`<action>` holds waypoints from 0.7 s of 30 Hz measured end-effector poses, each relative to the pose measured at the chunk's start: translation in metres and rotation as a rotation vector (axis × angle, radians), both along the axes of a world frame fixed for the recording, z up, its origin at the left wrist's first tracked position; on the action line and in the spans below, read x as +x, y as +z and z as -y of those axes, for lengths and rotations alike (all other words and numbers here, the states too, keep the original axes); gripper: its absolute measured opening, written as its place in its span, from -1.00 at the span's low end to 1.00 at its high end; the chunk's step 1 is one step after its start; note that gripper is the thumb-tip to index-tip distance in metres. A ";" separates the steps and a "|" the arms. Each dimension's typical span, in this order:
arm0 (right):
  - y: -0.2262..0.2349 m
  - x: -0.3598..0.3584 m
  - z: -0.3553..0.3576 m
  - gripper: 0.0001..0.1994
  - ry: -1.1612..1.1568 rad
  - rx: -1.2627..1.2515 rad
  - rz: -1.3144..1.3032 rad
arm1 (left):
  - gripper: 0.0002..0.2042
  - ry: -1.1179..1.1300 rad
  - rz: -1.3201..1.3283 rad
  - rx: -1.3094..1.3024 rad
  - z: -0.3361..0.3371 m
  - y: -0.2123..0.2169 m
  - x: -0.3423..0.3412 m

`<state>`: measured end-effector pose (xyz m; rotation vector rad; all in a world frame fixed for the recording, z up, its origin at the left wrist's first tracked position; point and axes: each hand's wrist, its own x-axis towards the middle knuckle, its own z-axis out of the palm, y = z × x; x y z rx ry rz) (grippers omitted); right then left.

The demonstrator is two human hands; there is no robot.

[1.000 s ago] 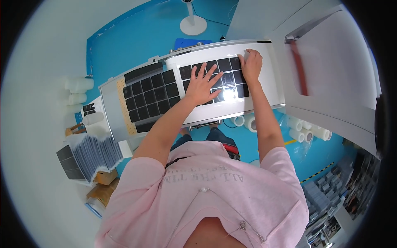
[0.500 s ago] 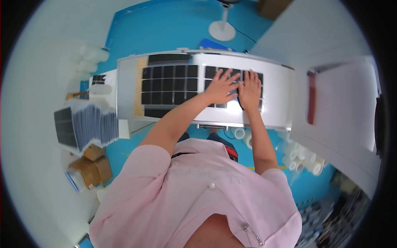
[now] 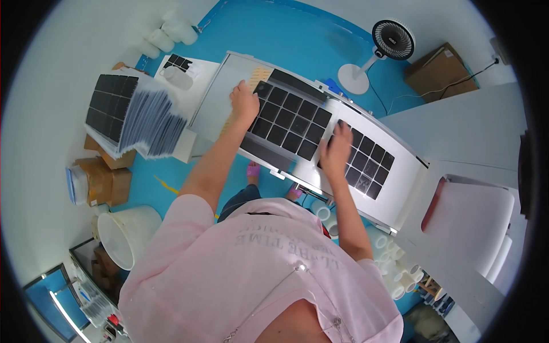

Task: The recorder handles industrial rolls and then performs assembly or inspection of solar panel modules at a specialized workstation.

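Observation:
Two sheets of black squares divided by pale lines lie end to end on a long white machine bed [image 3: 400,200]. My left hand [image 3: 245,104] is at the left edge of the left sheet [image 3: 291,121], its fingers bent in close around that edge; the fingertips are partly hidden. My right hand [image 3: 338,148] lies over the near left end of the right sheet [image 3: 369,163], beside the gap between the two. Its fingers are apart, slightly smeared by motion, and hold nothing. A tan strip [image 3: 260,74] shows beside my left hand.
To the left stands a tall fanned stack of similar sheets [image 3: 151,123]. Cardboard boxes [image 3: 106,180] and a white bin [image 3: 131,231] are below it. A fan [image 3: 393,40] stands beyond the bed. White rolls [image 3: 394,263] lie at right, near a white cabinet [image 3: 463,143].
My left hand has left the right sheet and moved to the left edge of the left sheet. My right hand has shifted to the right sheet's left end. The view has turned.

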<state>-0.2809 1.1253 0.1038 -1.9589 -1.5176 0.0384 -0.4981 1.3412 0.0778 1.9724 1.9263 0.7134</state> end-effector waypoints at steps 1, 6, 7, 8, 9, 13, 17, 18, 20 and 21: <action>0.001 -0.019 -0.018 -0.35 0.044 -0.001 0.043 | -0.56 -0.002 0.007 -0.008 -0.004 0.003 0.003; -0.017 -0.071 -0.098 -0.37 0.122 -0.013 -0.008 | -0.59 -0.012 -0.009 -0.281 -0.021 0.014 0.011; -0.022 -0.074 -0.105 -0.38 0.117 -0.029 0.008 | -0.59 -0.014 -0.002 -0.286 -0.022 0.014 0.011; -0.024 -0.077 -0.110 -0.38 0.123 -0.033 0.014 | -0.64 0.012 0.027 -0.311 -0.024 0.015 0.007; -0.026 -0.079 -0.114 -0.39 0.123 -0.037 0.047 | -0.68 0.035 0.055 -0.337 -0.026 0.015 0.005; -0.024 -0.082 -0.116 -0.42 0.158 -0.057 0.112 | -0.78 -0.049 0.078 -0.369 -0.029 0.015 -0.006; -0.017 -0.083 -0.114 -0.43 0.170 -0.065 0.118 | -0.85 -0.099 0.107 -0.157 -0.020 0.011 -0.008; -0.016 -0.084 -0.114 -0.44 0.175 -0.061 0.107 | -0.87 -0.133 0.119 -0.045 -0.018 0.009 -0.009; -0.013 -0.085 -0.113 -0.44 0.176 -0.060 0.099 | -0.87 -0.160 0.135 -0.019 -0.017 0.008 -0.012; -0.012 -0.085 -0.113 -0.44 0.180 -0.060 0.105 | -0.88 -0.186 0.145 0.009 -0.017 0.008 -0.014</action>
